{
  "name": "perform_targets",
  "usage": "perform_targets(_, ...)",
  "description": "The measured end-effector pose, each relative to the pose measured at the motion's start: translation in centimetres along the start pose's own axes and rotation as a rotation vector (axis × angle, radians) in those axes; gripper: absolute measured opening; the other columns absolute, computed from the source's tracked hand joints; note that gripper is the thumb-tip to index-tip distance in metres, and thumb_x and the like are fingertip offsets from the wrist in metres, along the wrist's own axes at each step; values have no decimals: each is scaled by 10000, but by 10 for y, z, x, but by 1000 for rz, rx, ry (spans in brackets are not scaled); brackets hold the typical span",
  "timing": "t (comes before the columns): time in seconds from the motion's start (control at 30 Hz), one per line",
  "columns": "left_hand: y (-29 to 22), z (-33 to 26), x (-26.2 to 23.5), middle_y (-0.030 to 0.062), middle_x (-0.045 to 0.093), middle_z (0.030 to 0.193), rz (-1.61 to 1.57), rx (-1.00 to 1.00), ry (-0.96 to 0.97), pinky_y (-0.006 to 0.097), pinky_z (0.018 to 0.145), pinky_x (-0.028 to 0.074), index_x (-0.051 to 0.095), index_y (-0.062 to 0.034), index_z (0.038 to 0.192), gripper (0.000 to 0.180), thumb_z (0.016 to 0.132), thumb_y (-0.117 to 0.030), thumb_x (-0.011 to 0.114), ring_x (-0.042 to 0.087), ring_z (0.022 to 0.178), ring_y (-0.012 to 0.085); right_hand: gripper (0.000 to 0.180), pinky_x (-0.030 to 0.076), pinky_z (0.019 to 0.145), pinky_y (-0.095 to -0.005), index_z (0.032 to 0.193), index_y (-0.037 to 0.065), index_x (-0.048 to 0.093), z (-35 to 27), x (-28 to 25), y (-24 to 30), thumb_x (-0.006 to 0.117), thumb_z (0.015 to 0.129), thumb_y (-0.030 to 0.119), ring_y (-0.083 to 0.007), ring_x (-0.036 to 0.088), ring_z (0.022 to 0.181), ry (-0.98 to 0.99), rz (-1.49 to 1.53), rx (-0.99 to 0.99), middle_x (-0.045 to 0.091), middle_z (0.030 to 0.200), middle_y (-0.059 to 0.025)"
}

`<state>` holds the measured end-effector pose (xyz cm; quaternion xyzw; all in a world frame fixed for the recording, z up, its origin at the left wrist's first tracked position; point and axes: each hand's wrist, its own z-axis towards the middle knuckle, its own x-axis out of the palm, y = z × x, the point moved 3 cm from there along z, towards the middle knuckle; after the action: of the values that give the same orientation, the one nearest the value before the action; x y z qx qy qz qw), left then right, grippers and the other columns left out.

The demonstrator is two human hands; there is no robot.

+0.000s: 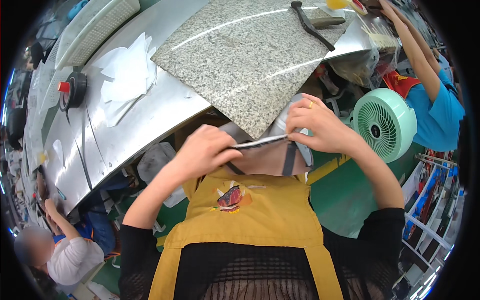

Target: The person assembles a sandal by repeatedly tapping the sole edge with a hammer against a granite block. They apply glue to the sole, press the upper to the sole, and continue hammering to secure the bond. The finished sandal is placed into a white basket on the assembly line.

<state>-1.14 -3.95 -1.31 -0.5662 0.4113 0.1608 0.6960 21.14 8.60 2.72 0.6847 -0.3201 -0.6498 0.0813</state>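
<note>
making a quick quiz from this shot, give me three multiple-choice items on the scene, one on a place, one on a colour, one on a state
1. Where does the dark hammer lie?
A. on the granite slab
B. on the floor
C. on the apron

2. What colour is the small fan?
A. red
B. pale green
C. black

3. How is the thin flat piece held?
A. it lies alone on the bench
B. in the left hand only
C. pinched between both hands, the right hand at its other end

Answers:
1 A, the hammer rests on the slab's far corner.
2 B, the fan's housing and grille are pale green.
3 C, each hand's fingertips close on one end of the piece, above the yellow apron.
</note>
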Motion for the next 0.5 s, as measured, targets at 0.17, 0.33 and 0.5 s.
perform_targets(0.17,-3,1,-31,73,632,933,138,-192,-403,362,806,454,652,-74,937,162,791,-140,673,581,897,262,58,332,927,-368,802,94,606,16,5,3,645,790,136,-201,531,908,-134,13,1,591,837,-2)
perform_targets(0.33,-30,45,5,56,619,925,155,58,-453,334,750,485,654,-81,971,212,776,-160,680,586,891,245,67,344,894,-356,799,91,604,19,8,-5,651,780,134,-206,531,899,-154,9,21,591,833,-2)
perform_targets(0.5,-26,64,12,73,612,889,-59,-137,-213,325,709,493,664,-80,956,171,821,-184,649,606,811,252,83,347,887,-350,799,85,602,19,0,-2,659,774,140,-215,532,873,-267,-86,-49,589,825,-7)
